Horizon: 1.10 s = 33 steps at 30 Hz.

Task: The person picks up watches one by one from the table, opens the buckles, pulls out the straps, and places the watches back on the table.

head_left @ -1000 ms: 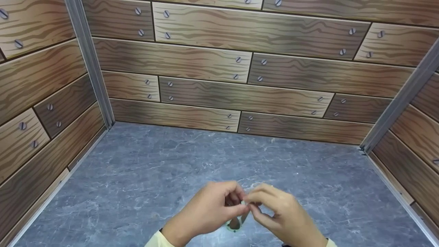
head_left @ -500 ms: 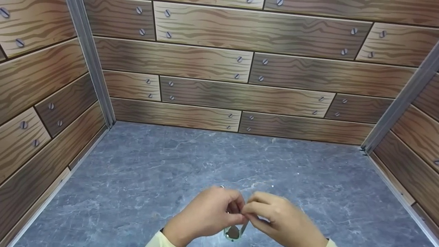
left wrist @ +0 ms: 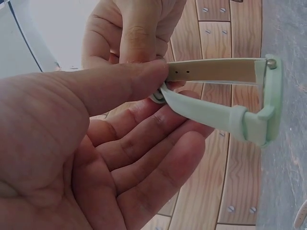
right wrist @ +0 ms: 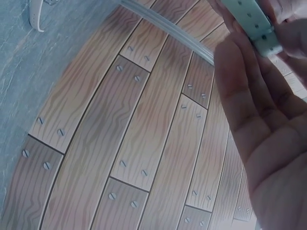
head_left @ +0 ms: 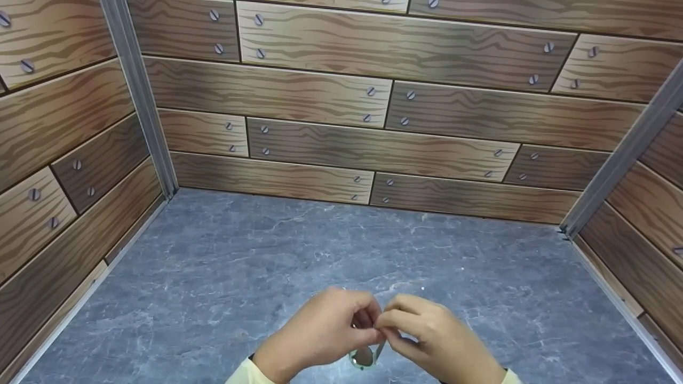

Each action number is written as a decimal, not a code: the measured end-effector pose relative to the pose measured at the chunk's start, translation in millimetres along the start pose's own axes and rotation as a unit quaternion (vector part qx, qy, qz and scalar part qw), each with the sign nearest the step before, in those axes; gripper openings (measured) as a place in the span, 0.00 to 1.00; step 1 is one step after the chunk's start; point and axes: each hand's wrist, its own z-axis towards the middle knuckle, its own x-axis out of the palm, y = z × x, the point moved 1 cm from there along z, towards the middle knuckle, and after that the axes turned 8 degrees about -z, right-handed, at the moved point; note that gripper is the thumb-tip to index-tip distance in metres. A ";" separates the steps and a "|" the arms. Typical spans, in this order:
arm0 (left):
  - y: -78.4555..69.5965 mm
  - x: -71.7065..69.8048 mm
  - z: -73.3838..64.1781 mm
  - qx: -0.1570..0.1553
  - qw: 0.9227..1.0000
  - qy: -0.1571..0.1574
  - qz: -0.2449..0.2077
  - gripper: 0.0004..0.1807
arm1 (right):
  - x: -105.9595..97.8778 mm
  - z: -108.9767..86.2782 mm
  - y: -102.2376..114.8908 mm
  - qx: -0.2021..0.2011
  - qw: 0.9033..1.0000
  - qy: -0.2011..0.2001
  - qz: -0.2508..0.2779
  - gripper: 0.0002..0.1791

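Two hands pinching one mint-green watch above the grey marbled tabletop (head_left: 224,266).

The watch (left wrist: 249,103) is largely hidden in the head view: only its round case shows below the knuckles. The left hand (head_left: 320,333) pinches the smooth, perforated strap between thumb and fingers; the right hand (head_left: 437,341) pinches the strap end (right wrist: 256,24) just beside it. Both sleeves are cut off by the frame edge. Wood-grain panels (head_left: 373,106) with printed screws stand behind the tabletop.

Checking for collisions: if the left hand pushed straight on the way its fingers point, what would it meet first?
Probably the right hand: the left hand points across at it, fingertips already meeting over the mint-green watch strap both pinch. Depth is unclear.
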 end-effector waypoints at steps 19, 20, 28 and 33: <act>-0.8 -4.3 2.0 0.010 0.994 -0.036 -0.106 0.03 | 1.7 6.2 3.3 0.213 0.959 -0.094 0.164 0.10; -0.9 -4.1 2.0 0.012 0.993 -0.039 -0.108 0.03 | 0.7 6.3 4.2 0.231 0.952 -0.087 0.179 0.08; -2.3 -1.8 1.4 0.052 0.989 -0.077 -0.111 0.05 | -4.1 5.2 3.5 0.267 0.940 -0.016 0.210 0.08; -2.7 -2.6 1.8 0.047 0.990 -0.080 -0.107 0.04 | -4.2 4.0 0.9 0.249 0.949 -0.006 0.192 0.07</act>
